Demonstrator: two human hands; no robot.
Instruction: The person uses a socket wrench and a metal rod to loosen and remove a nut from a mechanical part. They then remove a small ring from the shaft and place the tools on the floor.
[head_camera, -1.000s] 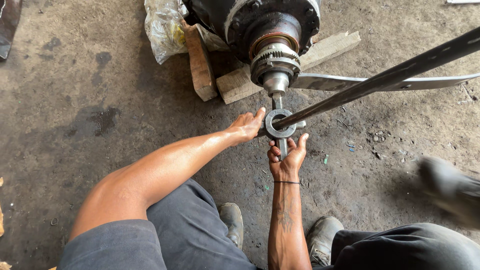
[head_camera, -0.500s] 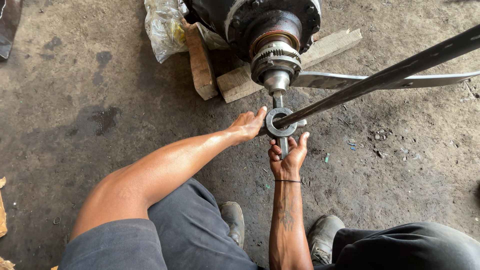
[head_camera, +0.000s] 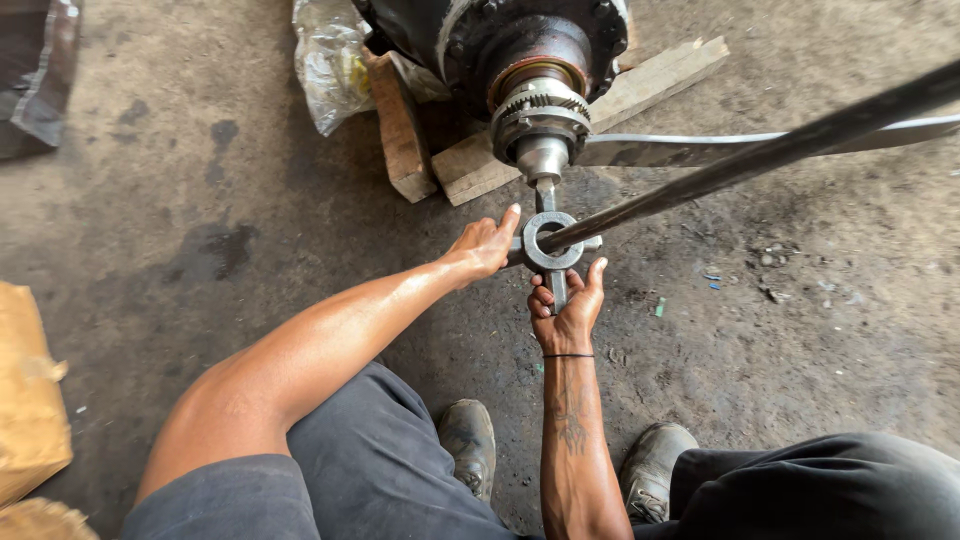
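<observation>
The cross piece (head_camera: 552, 243), a grey metal part with a ring in the middle and four short arms, is just below the shaft (head_camera: 541, 157) of the big dark hub (head_camera: 520, 50), above the concrete floor (head_camera: 200, 200). Its upper arm points to the shaft end, and a long dark bar (head_camera: 760, 155) goes through the ring and runs up to the right edge. The left hand (head_camera: 485, 245) comes from the left with a straight forearm; its fingers are together and stretched, and they touch the left arm of the cross piece. The right hand (head_camera: 565, 312) comes from below with the palm turned up; its fingers are curled around the lower arm, the thumb out to the right side. A thin dark band is on this wrist. The hub rests on wood blocks (head_camera: 400, 125), and a flat metal strip (head_camera: 700, 148) lies behind the bar. A crumpled clear plastic bag (head_camera: 330, 60) lies left of the hub; what is in it I cannot tell. A brown cardboard box (head_camera: 30, 400) is at the left edge. Two worn shoes (head_camera: 468, 445) show near the knees.
</observation>
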